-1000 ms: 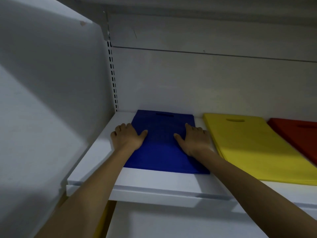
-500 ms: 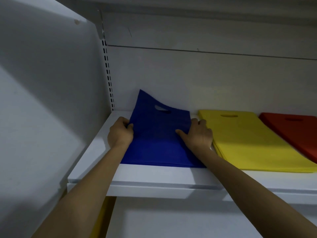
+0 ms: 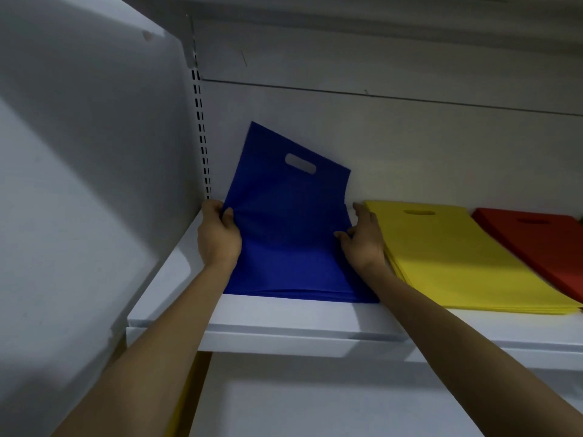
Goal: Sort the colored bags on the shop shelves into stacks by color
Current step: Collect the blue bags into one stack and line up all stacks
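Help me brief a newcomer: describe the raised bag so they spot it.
At the left end of the shelf lies a blue stack. Its top bag, gripped by the left hand, tilts up, handle hole showing; the yellow stack and red stack lie flat.

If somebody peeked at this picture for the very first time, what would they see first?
Most likely the bright blue bag, its handle end tipped up at the left end of the white shelf, with the left hand and the right hand each with a grip on one side. Next, the flat yellow stack just right of it and the red stack at the far right.
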A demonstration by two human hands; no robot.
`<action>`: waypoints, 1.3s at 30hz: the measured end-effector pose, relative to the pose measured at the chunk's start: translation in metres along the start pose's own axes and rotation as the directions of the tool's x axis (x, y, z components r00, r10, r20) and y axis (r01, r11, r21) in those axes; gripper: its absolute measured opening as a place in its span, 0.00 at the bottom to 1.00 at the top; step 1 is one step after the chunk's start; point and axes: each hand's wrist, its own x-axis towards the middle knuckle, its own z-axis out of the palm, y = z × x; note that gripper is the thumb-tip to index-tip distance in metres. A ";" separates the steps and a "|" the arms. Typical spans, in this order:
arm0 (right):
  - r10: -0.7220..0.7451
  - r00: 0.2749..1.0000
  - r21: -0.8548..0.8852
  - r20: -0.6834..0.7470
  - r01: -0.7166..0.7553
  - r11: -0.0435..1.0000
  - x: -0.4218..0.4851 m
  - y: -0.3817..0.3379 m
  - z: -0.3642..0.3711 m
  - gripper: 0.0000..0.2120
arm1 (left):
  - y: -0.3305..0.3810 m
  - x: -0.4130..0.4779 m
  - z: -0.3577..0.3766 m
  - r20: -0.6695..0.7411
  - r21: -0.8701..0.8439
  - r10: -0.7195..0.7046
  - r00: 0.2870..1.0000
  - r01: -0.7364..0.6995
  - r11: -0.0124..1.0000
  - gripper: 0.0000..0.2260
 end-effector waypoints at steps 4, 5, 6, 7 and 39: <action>0.205 0.979 0.232 0.019 -0.204 0.951 0.006 0.005 -0.003 0.30 | 0.000 0.000 0.001 0.014 0.010 0.006 1.000 -0.006 1.000 0.06; 0.243 0.969 0.265 0.034 -0.244 0.933 0.008 0.005 -0.005 0.29 | -0.001 0.000 0.001 0.016 0.012 0.012 1.000 -0.012 1.000 0.06; 0.271 0.961 0.293 0.053 -0.275 0.916 0.011 0.006 -0.005 0.28 | -0.001 0.000 0.001 0.016 0.014 0.014 1.000 -0.015 1.000 0.06; 0.292 0.954 0.319 0.074 -0.300 0.899 0.013 0.006 -0.005 0.26 | 0.000 -0.001 0.001 0.013 0.014 0.015 1.000 -0.015 1.000 0.06; 0.100 0.880 -0.306 -0.464 -0.265 0.914 -0.051 0.130 -0.343 0.15 | 0.200 -0.157 0.184 0.479 -0.067 0.402 0.781 -0.424 0.903 0.08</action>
